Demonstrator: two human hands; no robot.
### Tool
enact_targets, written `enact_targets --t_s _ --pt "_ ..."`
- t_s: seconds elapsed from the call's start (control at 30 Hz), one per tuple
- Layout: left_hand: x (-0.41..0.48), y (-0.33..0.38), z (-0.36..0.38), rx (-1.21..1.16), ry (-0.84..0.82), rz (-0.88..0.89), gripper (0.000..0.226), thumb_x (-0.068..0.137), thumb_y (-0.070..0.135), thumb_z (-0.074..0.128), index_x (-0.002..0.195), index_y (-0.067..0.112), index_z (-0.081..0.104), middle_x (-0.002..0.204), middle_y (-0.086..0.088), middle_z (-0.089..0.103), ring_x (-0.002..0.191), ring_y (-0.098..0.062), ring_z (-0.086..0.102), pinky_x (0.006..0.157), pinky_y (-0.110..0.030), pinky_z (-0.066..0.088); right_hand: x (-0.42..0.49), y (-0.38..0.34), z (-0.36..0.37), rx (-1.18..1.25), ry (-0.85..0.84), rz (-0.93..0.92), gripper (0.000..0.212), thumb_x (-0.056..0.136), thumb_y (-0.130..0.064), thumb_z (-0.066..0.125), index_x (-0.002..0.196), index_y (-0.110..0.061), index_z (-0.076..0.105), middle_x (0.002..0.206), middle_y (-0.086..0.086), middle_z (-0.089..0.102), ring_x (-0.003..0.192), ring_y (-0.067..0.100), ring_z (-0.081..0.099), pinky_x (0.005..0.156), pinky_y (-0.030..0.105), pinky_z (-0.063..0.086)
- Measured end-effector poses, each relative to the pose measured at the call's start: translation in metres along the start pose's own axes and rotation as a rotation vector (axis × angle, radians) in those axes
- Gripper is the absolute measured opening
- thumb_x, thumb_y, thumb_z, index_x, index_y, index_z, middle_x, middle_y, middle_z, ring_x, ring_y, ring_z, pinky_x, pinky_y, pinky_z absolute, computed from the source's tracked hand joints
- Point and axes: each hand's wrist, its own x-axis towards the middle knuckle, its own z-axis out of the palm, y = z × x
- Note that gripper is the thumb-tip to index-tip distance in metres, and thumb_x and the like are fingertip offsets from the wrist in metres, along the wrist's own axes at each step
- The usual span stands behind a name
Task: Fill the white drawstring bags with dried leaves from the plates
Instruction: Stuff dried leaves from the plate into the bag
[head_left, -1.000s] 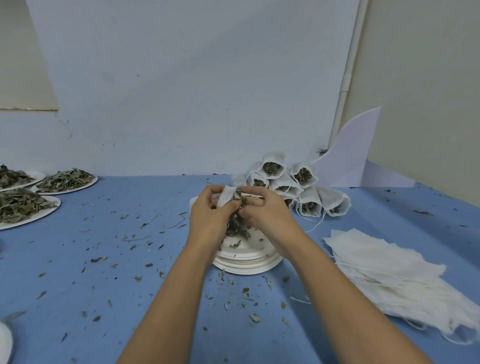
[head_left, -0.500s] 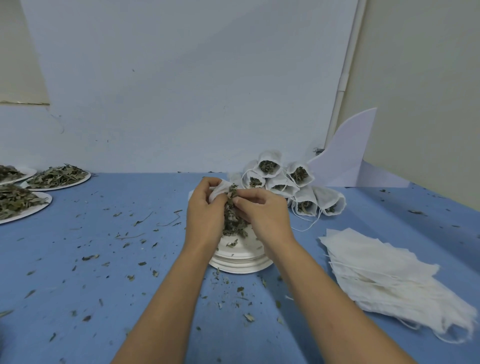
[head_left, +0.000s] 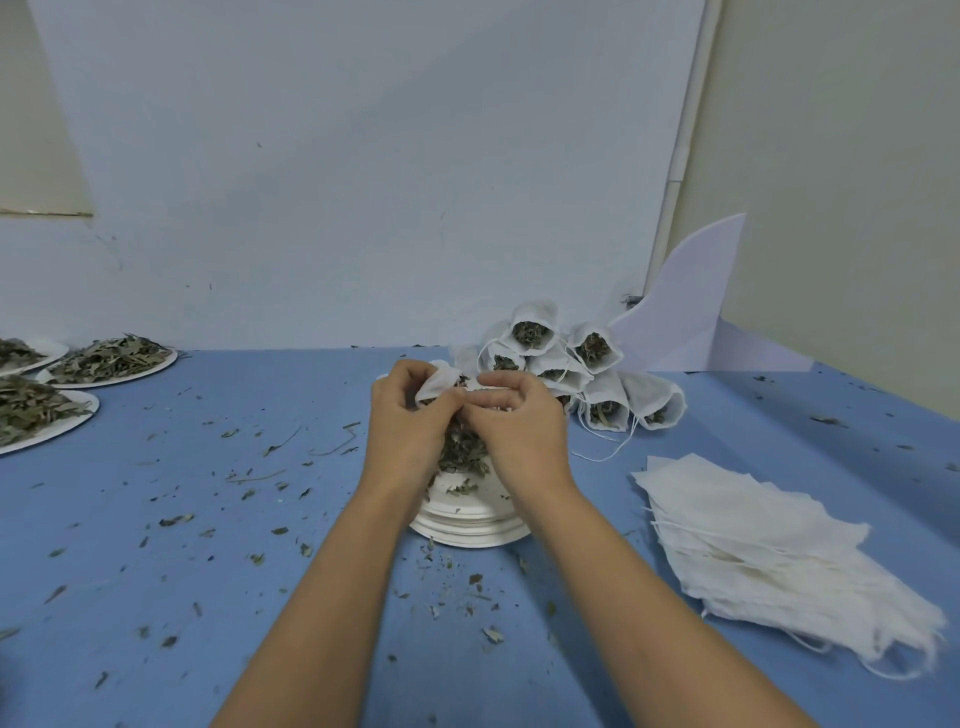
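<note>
At frame centre, left hand (head_left: 410, 421) pinches the white drawstring bag (head_left: 440, 383) (mouth up); right hand (head_left: 514, 426) pinches dried leaves (head_left: 462, 449) beside it.

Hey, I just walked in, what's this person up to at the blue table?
A person is filling a small white drawstring bag with dried leaves. The left hand grips the bag at its mouth above a stack of white plates, while the right hand pinches dried leaves in at the opening. Filled bags are piled just behind, a stack of flat empty bags lies to the right, and three more plates of leaves sit far left.
</note>
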Motion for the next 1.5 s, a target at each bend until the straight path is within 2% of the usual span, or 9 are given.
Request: enact_targets --t_s 0.2,0.37,0.67,0.93,1.13,1.27,1.37,1.43,1.5 --pt "0.000 0.003 -0.004 0.037 0.033 0.089 0.025 0.082 0.001 0.064 0.081 0.023 0.053 0.092 -0.006 0.061 0.071 -0.010 0.054 0.060 -0.016 0.047 0.007 -0.004 -0.007 0.199 -0.162 0.136 0.026 0.081 0.000 0.065 0.100 -0.018 0.061 0.088 0.009 0.075 0.084 0.015 0.069 0.082 0.031 0.056" --pt "-0.001 0.007 -0.005 0.042 -0.004 0.131 0.024 0.083 0.000 0.064 0.079 0.021 0.053 0.080 0.009 0.064 0.059 -0.004 0.049 0.053 -0.013 0.043 0.012 0.000 -0.013 -0.226 0.011 -0.172 0.014 0.089 -0.014 0.063 0.101 -0.020 0.067 0.092 -0.010 0.068 0.087 0.002 0.063 0.072 0.007 0.046" --pt "-0.003 0.015 -0.006 0.005 -0.199 0.103 0.025 0.080 0.002 0.070 0.078 0.021 0.053 0.066 0.018 0.062 0.060 -0.001 0.057 0.057 -0.013 0.047 0.015 0.000 -0.021 -0.410 0.020 -0.300 0.014 0.090 -0.012 0.061 0.096 -0.017 0.073 0.070 -0.022 0.061 0.066 -0.012 0.057 0.061 0.004 0.042" --pt "0.000 0.003 0.000 0.136 0.055 0.086 0.026 0.082 -0.002 0.055 0.077 0.022 0.046 0.059 0.003 0.043 0.040 -0.003 0.030 0.038 -0.016 0.029 0.008 0.005 -0.016 -0.676 -0.006 -0.379 0.011 0.090 -0.015 0.053 0.084 -0.024 0.055 0.083 -0.010 0.057 0.078 0.009 0.050 0.066 0.024 0.032" --pt "-0.002 0.001 0.002 0.200 0.248 0.096 0.028 0.080 -0.002 0.055 0.073 0.023 0.043 0.073 0.003 0.048 0.049 -0.002 0.038 0.042 -0.010 0.030 0.006 0.006 -0.011 -0.648 -0.073 -0.395 0.013 0.090 -0.013 0.055 0.083 -0.025 0.054 0.086 -0.011 0.058 0.076 0.004 0.050 0.064 0.009 0.034" --pt "-0.002 0.000 0.001 0.332 0.035 0.060 0.018 0.084 0.015 0.062 0.077 0.022 0.048 0.082 -0.002 0.057 0.065 -0.013 0.047 0.054 -0.017 0.037 0.011 0.003 -0.015 -0.401 -0.001 -0.144 0.014 0.090 -0.006 0.054 0.084 -0.017 0.062 0.088 0.000 0.065 0.077 0.021 0.068 0.071 0.033 0.054" --pt "0.002 0.005 -0.002 0.324 -0.171 -0.057 0.013 0.085 0.022 0.063 0.083 0.023 0.050 0.093 -0.008 0.063 0.070 -0.015 0.055 0.065 -0.032 0.047 0.014 0.001 -0.022 -0.212 0.030 0.014 0.017 0.091 -0.003 0.054 0.083 -0.014 0.063 0.085 0.005 0.066 0.059 0.014 0.067 0.062 0.027 0.058" --pt "0.003 0.008 -0.003 0.327 -0.279 -0.074 0.018 0.082 0.021 0.066 0.088 0.026 0.049 0.096 -0.007 0.061 0.060 -0.006 0.054 0.056 -0.018 0.047 0.016 0.001 -0.024 -0.175 0.044 0.055 0.016 0.090 -0.002 0.055 0.082 -0.012 0.064 0.087 0.007 0.066 0.062 0.015 0.068 0.061 0.024 0.057" --pt "0.004 0.008 -0.003 0.451 -0.327 -0.005 0.033 0.075 0.022 0.075 0.093 0.026 0.048 0.100 0.001 0.053 0.058 0.001 0.052 0.049 -0.007 0.038 0.020 0.002 -0.024 -0.216 0.064 0.059 0.014 0.089 -0.006 0.057 0.081 -0.014 0.065 0.088 0.007 0.067 0.079 0.024 0.069 0.076 0.037 0.058"
